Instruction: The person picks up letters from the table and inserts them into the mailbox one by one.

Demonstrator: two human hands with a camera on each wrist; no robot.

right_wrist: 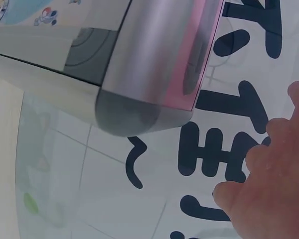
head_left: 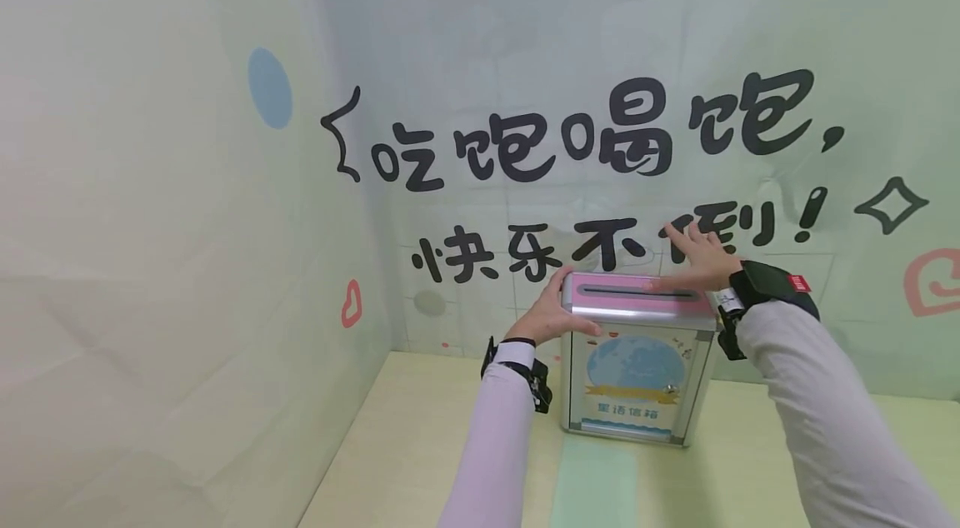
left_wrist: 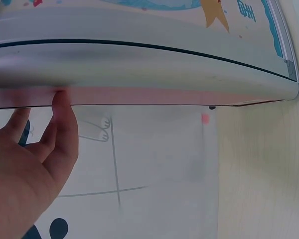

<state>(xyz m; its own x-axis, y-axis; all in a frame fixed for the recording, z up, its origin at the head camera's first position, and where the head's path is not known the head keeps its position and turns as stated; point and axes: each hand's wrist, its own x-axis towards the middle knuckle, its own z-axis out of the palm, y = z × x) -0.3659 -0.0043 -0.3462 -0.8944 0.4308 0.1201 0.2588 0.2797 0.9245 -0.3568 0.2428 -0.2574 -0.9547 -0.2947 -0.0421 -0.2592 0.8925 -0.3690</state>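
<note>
A silver metal box [head_left: 633, 370] with a pink slotted lid [head_left: 637, 296] stands upright on the pale yellow-green tabletop [head_left: 420, 445], close against the wall with big black lettering [head_left: 585, 136]. The left hand [head_left: 550, 313] grips the lid's near left corner, thumb along the front edge and fingers curled over the top; the left wrist view shows a fingertip [left_wrist: 62, 99] pressed against the pink rim of the box [left_wrist: 139, 59] just above it. The right hand [head_left: 693, 257] sits at the far right end of the lid, fingers fairly straight and spread, index finger raised toward the wall behind. From the right wrist camera the hand [right_wrist: 269, 184] appears apart from the rounded lid corner [right_wrist: 154, 74], with lettering showing in between, so I cannot tell whether the palm actually touches the lid. Both arms wear pale sleeves [head_left: 495, 436] with black wrist straps [head_left: 765, 282]. A blue globe label [head_left: 633, 366] faces out below the left hand's thumb
</note>
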